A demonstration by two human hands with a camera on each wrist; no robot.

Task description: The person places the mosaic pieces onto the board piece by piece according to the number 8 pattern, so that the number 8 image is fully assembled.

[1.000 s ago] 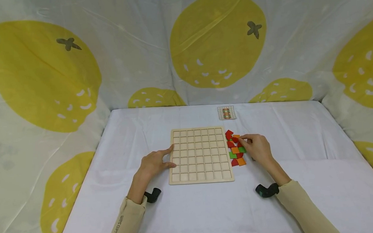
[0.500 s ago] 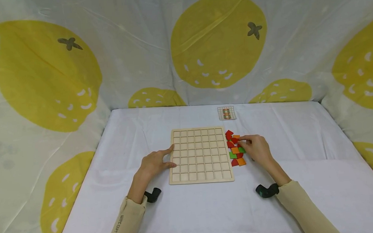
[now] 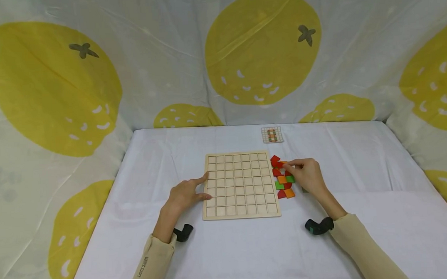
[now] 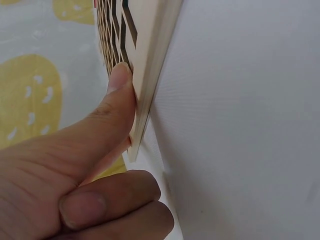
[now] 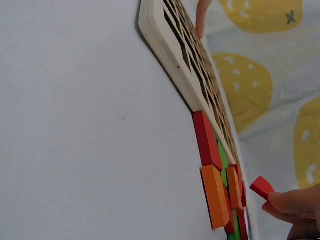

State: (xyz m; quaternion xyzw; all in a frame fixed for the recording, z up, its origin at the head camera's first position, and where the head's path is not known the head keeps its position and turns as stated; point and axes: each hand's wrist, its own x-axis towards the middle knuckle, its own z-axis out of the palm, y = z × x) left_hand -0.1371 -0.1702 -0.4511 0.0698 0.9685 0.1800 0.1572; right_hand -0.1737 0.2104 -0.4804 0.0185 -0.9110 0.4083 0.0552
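Note:
A pale wooden grid board (image 3: pixel 239 182) lies flat in the head view. My left hand (image 3: pixel 182 195) rests at its left edge, thumb and index finger spread apart. In the left wrist view the thumb (image 4: pixel 112 100) presses on the frame, with other fingers curled below. My right hand (image 3: pixel 308 176) pinches a red tile with a curved edge (image 5: pixel 261 187), raised above the pile in the right wrist view. Beside the board's right side lie several loose tiles, including an orange tile (image 3: pixel 289 193) and a green tile (image 3: pixel 279 185). Some tiles overlap, and the right fingers partly cover others.
A small pattern card (image 3: pixel 272 135) with a printed grid lies beyond the board, towards the back right. White cloth (image 3: pixel 236 251) covers the table. Behind it hangs a sheet with lemon prints (image 3: pixel 262 48). Each wrist wears a black camera (image 3: pixel 319 226).
The right hand has shifted slightly up and left, and a red tile between its fingertips has moved towards the board. My left hand stays at the board's edge.

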